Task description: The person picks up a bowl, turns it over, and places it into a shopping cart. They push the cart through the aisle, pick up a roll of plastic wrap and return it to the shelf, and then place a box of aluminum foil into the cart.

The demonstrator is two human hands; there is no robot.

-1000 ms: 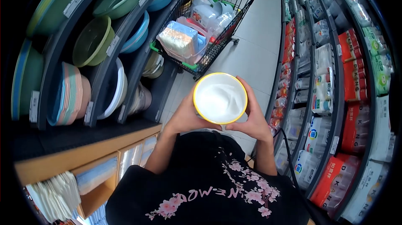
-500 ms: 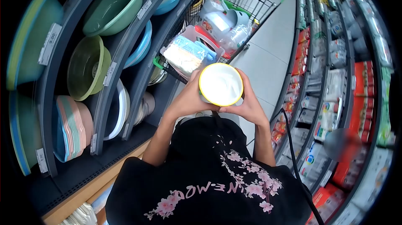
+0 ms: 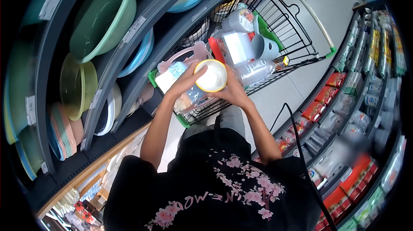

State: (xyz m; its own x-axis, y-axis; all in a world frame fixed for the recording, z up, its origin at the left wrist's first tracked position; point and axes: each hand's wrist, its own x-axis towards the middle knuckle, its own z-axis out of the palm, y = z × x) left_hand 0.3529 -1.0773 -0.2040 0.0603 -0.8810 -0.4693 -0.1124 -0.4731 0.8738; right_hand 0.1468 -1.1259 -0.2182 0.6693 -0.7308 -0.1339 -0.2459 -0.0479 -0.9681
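Between my two hands is a round white bowl [image 3: 211, 76] with a yellow rim, its mouth facing up toward me. My left hand [image 3: 185, 81] is closed on its left side, with the thumb over the rim. From the right, the fingers of my right hand [image 3: 234, 91] wrap its side. The bowl is above the near end of a black wire shopping cart [image 3: 183, 120]. Beneath and beside my hands in the cart are a pink basket [image 3: 198, 50] and plastic-wrapped packs [image 3: 168, 76]. A grey-blue tub [image 3: 263, 47] and a clear plastic item [image 3: 257, 71] lie to the right.
Shelves on the left hold a green basin [image 3: 103, 18], a yellow-green basin [image 3: 77, 87] and stacked striped basins [image 3: 64, 130]. Along the right run shelves of packaged goods, including red packs [image 3: 314, 108]. Pale floor tiles [image 3: 303, 82] lie between. A black cable [image 3: 297, 136] hangs at my right.
My hands and the bowl have moved forward over the cart's near end. The cart appears nearer and turned in view. My left thumb now lies across the bowl's rim.
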